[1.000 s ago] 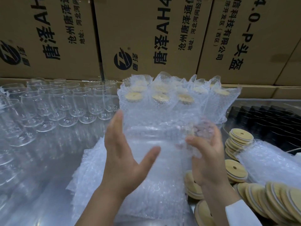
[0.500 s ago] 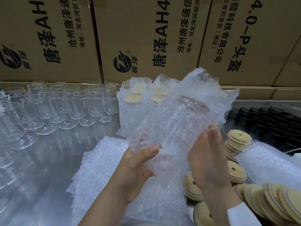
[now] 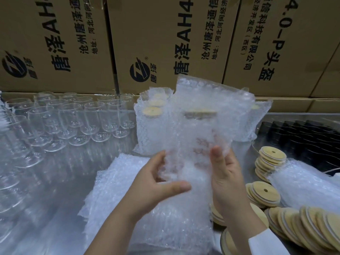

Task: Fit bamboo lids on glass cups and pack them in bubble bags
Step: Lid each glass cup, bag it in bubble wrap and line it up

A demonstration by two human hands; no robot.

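Left hand (image 3: 154, 183): raised in front of the body, palm turned inward. The thumb lies across the front of the lower part of a bubble bag (image 3: 211, 96), and the fingers curl round its left side; it grips the bag.

Right hand (image 3: 228, 181): opposite, on the bag's right side, with the thumb pressed on the front. The fingers are wrapped behind and show only as pink shapes through the film. It also grips the bag. A white sleeve (image 3: 266, 242) is cut off at the lower edge.

The bag is held between both hands, above a pile of flat bubble bags (image 3: 117, 192). Its long axis is near vertical, open end up. A bamboo lid (image 3: 200, 113) shows through the wrap in the upper part, lying level. The glass cup (image 3: 196, 131) below it is blurred by the bubbles, so its outline and base cannot be made out.

Behind stand packed cups (image 3: 150, 118) in their bags, lids up. Rows of empty glass cups (image 3: 82, 116) stand to the left. Stacks of loose lids (image 3: 265, 193) lie to the right, some cut off by the frame. Cardboard boxes (image 3: 161, 39) stand along the back.
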